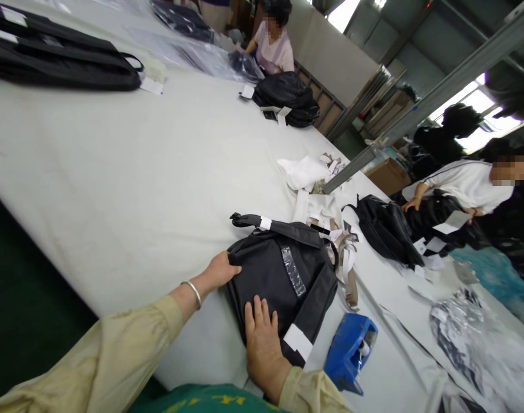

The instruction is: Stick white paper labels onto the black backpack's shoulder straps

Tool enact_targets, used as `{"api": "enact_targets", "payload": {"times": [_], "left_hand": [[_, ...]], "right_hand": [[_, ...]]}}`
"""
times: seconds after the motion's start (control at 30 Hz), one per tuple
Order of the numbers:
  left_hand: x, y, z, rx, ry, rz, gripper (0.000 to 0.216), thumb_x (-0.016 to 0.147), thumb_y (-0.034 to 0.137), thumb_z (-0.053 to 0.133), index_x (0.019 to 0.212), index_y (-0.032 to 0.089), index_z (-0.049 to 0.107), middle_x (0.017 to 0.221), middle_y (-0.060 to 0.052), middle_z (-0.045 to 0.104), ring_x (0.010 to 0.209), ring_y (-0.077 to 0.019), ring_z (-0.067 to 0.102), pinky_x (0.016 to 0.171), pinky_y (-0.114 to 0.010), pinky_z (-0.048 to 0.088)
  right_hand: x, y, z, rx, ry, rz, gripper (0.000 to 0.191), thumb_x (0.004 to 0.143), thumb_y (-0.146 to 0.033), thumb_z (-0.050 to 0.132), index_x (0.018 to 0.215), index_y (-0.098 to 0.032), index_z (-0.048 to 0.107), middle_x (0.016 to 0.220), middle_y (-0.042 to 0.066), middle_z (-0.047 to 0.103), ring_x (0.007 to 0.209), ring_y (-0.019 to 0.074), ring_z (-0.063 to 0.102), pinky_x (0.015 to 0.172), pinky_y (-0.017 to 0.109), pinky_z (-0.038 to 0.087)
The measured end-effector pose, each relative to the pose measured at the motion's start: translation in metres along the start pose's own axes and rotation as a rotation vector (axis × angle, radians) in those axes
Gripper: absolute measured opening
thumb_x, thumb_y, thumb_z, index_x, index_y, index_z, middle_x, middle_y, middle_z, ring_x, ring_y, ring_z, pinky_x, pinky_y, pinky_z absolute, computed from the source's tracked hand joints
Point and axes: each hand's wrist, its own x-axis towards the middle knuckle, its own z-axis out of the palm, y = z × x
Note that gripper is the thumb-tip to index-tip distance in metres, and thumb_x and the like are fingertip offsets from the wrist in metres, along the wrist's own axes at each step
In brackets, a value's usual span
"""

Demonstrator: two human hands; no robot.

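A black bag [283, 281] lies flat on the white table [137, 172] in front of me, with paper-wrapped straps and a clear tape strip on its front. My left hand [221, 269] grips the bag's left edge, fingers curled on the fabric. My right hand [262, 341] rests flat on the bag's lower part, fingers stretched out. A silver bangle sits on my left wrist.
A blue tape dispenser [351, 351] stands right of the bag. Paper scraps [331, 229] and another black bag [386, 229] lie beyond. Black bags [59, 54] are stacked far left. Two people work at the table's far side. Clear plastic [477, 338] lies at right.
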Motion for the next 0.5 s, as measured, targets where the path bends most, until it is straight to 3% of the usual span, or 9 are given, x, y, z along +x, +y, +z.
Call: {"api": "enact_targets", "payload": {"times": [0.1, 0.17, 0.27, 0.37, 0.5], "left_hand": [[0.002, 0.000, -0.009, 0.098, -0.030, 0.095, 0.035, 0.065, 0.027, 0.076, 0.096, 0.016, 0.065, 0.096, -0.009, 0.073, 0.090, -0.0268, 0.068, 0.079, -0.033, 0.052], [0.000, 0.002, -0.012, 0.185, 0.020, 0.150, 0.045, 0.066, 0.039, 0.078, 0.101, 0.015, 0.064, 0.101, -0.014, 0.071, 0.098, -0.0327, 0.066, 0.088, -0.041, 0.051], [0.002, 0.004, -0.012, 0.285, 0.115, 0.254, 0.071, 0.072, 0.054, 0.073, 0.126, 0.012, 0.055, 0.122, -0.021, 0.061, 0.118, -0.0379, 0.056, 0.104, -0.048, 0.042], [0.018, 0.004, -0.013, 0.330, 0.122, 0.341, 0.082, 0.079, 0.058, 0.064, 0.142, 0.011, 0.043, 0.138, -0.022, 0.051, 0.129, -0.0339, 0.048, 0.111, -0.043, 0.036], [0.050, 0.010, -0.020, 0.389, -0.040, 0.408, 0.062, 0.083, 0.064, 0.052, 0.121, 0.017, 0.064, 0.117, -0.014, 0.067, 0.115, -0.0325, 0.060, 0.104, -0.042, 0.043]], "right_hand": [[-0.005, 0.001, 0.005, 0.000, 0.037, -0.029, 0.077, 0.087, -0.012, 0.044, 0.157, -0.017, 0.014, 0.165, 0.016, 0.004, 0.150, 0.0404, 0.013, 0.113, 0.069, 0.027], [-0.010, 0.002, 0.004, 0.031, 0.052, -0.065, 0.078, 0.089, -0.019, 0.046, 0.158, -0.015, 0.010, 0.164, 0.017, 0.001, 0.151, 0.0410, 0.008, 0.114, 0.069, 0.025], [-0.015, 0.003, -0.002, 0.080, 0.054, -0.109, 0.084, 0.089, -0.029, 0.051, 0.158, -0.014, 0.005, 0.164, 0.019, -0.003, 0.151, 0.0418, 0.003, 0.115, 0.068, 0.023], [-0.018, 0.001, -0.007, 0.110, 0.051, -0.110, 0.087, 0.088, -0.032, 0.053, 0.157, -0.013, 0.004, 0.163, 0.019, -0.005, 0.151, 0.0418, 0.002, 0.116, 0.068, 0.021], [-0.016, 0.000, -0.014, 0.156, 0.042, -0.122, 0.090, 0.085, -0.033, 0.056, 0.157, -0.013, 0.005, 0.164, 0.020, -0.003, 0.151, 0.0416, 0.001, 0.116, 0.069, 0.018]]}}
